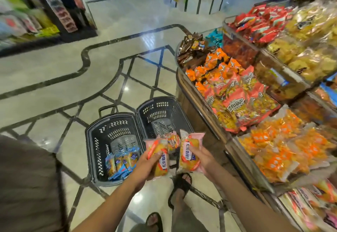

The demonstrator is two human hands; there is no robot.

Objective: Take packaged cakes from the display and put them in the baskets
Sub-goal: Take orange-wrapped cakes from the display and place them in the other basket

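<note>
— Where are the cakes?
— One in each hand. The left hand [145, 162] curls its fingers round a golden oblong cake in a crinkly clear wrapper with pink ends [158, 157]. The right hand [202, 160] grips a matching pink-ended cake packet [189, 154], thumb across its front. Both packets are held side by side above the baskets.
— And the baskets?
— Two black perforated plastic baskets stand touching on the floor. The left basket [118, 122] holds glossy blue-wrapped cakes [121, 164] heaped at its near end. The right basket [156, 109] sits against the display. A third pink packet [172, 141] shows between the held ones; I cannot tell whether it lies in the basket.
— The display?
— A tiered stand with a curved rim [189, 102], piled with shiny orange, pink and brown packets, on a polished stone floor with dark inlaid lines [54, 71].
</note>
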